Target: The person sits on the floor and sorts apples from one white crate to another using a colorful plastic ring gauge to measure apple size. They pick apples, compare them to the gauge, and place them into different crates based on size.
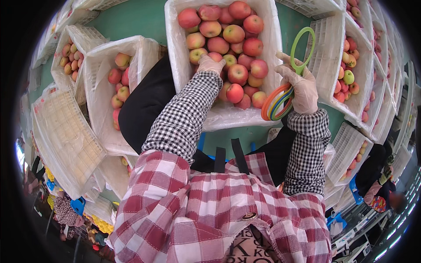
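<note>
Before me stands a crate with a white plastic liner (227, 119), holding many red and yellow-green apples (237, 74). My left hand (211, 64), in a pale thin glove, reaches into it with its fingers around a red apple (215, 57). At the crate's right side, my right hand (302, 86), gloved too, holds a set of plastic sizing rings. The green ring (292, 52) sticks up from the fingers, while the orange, blue and yellow rings (276, 102) hang below the palm.
Lined crates with apples stand at left (111, 131) and at right (368, 115). An upturned-looking crate (70, 131) leans at far left. Green floor (138, 19) shows between crates. Another person (375, 184) sits at far right; more people are at lower left.
</note>
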Tool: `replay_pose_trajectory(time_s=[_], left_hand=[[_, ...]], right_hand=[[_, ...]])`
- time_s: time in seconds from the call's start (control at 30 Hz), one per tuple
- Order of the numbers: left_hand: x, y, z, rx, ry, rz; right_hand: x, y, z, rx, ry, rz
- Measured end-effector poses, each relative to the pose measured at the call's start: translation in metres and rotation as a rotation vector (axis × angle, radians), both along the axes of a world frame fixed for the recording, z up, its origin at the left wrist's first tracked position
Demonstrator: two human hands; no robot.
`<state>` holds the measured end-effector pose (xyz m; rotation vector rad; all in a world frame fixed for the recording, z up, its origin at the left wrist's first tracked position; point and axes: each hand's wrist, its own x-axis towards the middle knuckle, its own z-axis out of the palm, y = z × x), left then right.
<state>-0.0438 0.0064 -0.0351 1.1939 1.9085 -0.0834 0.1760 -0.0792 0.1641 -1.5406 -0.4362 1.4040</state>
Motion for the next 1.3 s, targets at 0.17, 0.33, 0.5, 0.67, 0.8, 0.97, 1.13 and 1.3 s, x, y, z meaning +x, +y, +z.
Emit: replay_pose_trajectory(time_s=[0.17,0.33,0.5,0.67,0.8,0.97,1.13,1.3], left_hand=[[0.005,-0.006,-0.010,0.053,-0.230,0.378],[0.016,-0.020,0.064,-0.198,-1.382,0.861],[0.008,-0.014,0.132,-0.390,-1.712,0.609],[0.010,-0.025,0.172,-0.243,-1.613,0.473],[0.018,-0.040,0.181,-0.121,-1.534,0.363],[0.058,-0.072,0.208,0.110,-1.391,-0.153],[0.063,-0.053,0.192,0.094,-1.418,-0.117],[0.022,-0.066,0.064,0.043,-0.906,0.006]], right_hand=[[0.001,0.005,0.006,0.052,0.073,0.044],[0.009,-0.004,0.005,0.069,0.033,0.079],[0.005,-0.002,0.009,0.064,0.045,0.124],[0.011,-0.005,0.003,0.126,0.148,0.216],[0.009,-0.010,0.012,0.144,0.292,0.329],[0.016,-0.028,-0.009,0.282,0.322,0.290],[0.104,-0.104,0.001,0.698,0.638,0.075],[0.219,-0.317,-0.026,0.610,0.394,-0.469]])
